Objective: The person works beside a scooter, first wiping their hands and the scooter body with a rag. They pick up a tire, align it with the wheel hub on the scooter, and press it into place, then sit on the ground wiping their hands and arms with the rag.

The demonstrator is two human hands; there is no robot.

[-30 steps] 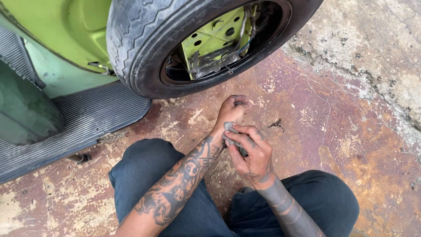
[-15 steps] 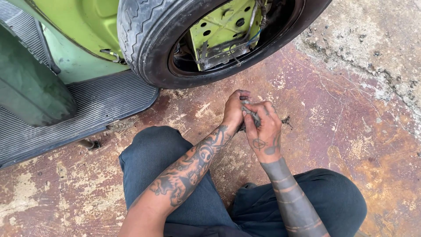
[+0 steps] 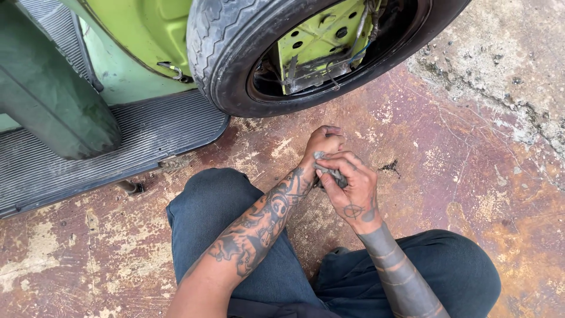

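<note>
Both my hands meet low over the reddish floor, between my knees. My left hand point(image 3: 321, 144) is curled into a fist around one end of a small grey object point(image 3: 327, 172), which looks like a rag or a dirty metal part. My right hand point(image 3: 351, 187) wraps its fingers over the same object from the right. Most of the object is hidden by my fingers, so I cannot tell what it is.
A black tyre point(image 3: 235, 65) stands just ahead of my hands, with a lime-green metal part point(image 3: 323, 38) and wires inside the rim. A ribbed grey footboard point(image 3: 118, 150) and a dark green body panel point(image 3: 47, 100) lie at left. Cracked concrete point(image 3: 506, 65) lies at right.
My hands have come slightly lower and nearer to me. My right hand has turned over the grey object, and the view has shifted a little.
</note>
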